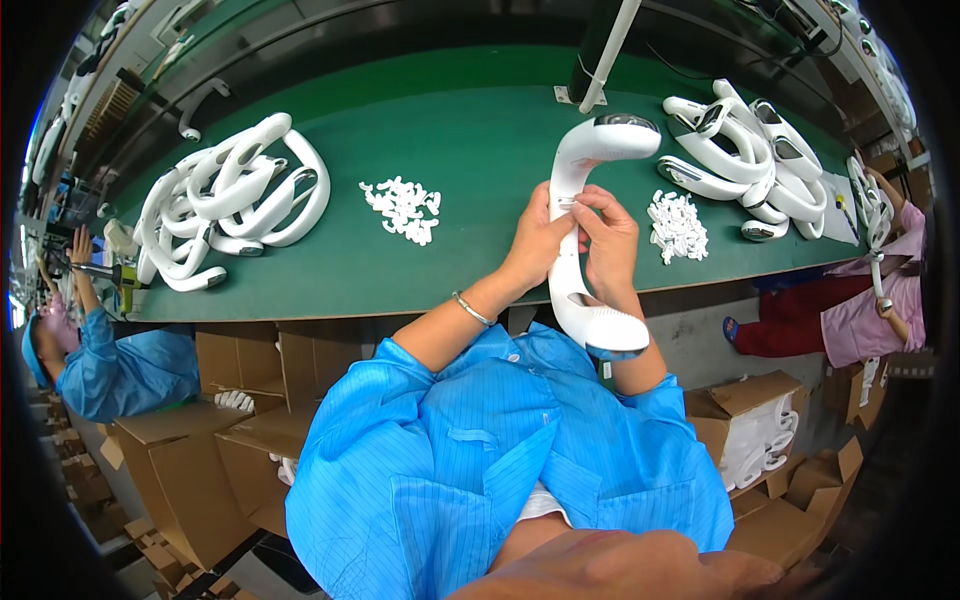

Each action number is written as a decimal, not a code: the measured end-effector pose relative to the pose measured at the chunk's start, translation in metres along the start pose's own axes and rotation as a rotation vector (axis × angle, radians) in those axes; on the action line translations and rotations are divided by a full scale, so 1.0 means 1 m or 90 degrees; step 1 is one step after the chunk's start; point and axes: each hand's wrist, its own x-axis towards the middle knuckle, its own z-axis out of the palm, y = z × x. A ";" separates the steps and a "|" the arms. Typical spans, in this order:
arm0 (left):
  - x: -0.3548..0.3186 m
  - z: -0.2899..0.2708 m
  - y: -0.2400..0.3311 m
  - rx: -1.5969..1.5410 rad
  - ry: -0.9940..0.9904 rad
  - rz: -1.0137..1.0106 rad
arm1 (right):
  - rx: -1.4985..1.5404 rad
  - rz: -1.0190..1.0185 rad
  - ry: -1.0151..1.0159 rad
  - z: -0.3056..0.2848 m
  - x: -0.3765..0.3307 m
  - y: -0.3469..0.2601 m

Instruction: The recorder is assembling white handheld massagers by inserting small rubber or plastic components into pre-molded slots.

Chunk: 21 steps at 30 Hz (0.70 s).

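My left hand [538, 240] is wrapped round the middle of a curved white neck fan [566, 265], its thumb lying across the band. The fan stands lengthwise in front of my chest, with a dark glossy panel at its far end and vent slots at its near end. From the other side, my right hand [611, 238] has its thumb and fingertips pinched together against the band; whatever they may hold is too small or hidden. Just right of that hand lies a pile of small white plastic pieces [678, 228]. A similar heap of white pieces [404, 209] lies farther left.
Neck fans are stacked on the green table [350, 275] in a left pile [235, 195] and a right pile [750, 150]. A metal post [608, 55] rises at the back. Cardboard boxes [190, 480] stand below. Co-workers in blue [130, 370] and pink [870, 310] are at either side.
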 end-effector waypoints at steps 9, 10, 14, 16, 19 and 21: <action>-0.008 0.002 0.004 -0.056 -0.052 0.086 | 0.125 0.045 0.055 0.014 -0.007 -0.002; -0.008 -0.002 0.000 -0.015 -0.043 0.108 | 0.122 0.059 0.050 0.013 -0.008 -0.001; -0.009 -0.008 -0.009 0.140 -0.019 0.212 | 0.175 0.084 0.026 -0.001 -0.010 0.010; -0.011 -0.004 -0.004 0.181 -0.002 0.253 | 0.184 0.046 0.016 0.004 -0.013 0.012; -0.013 -0.004 0.001 0.228 0.021 0.302 | 0.219 0.043 0.019 -0.001 -0.010 0.026; -0.011 -0.007 0.000 0.237 0.049 0.305 | 0.184 0.035 0.011 0.002 -0.011 0.029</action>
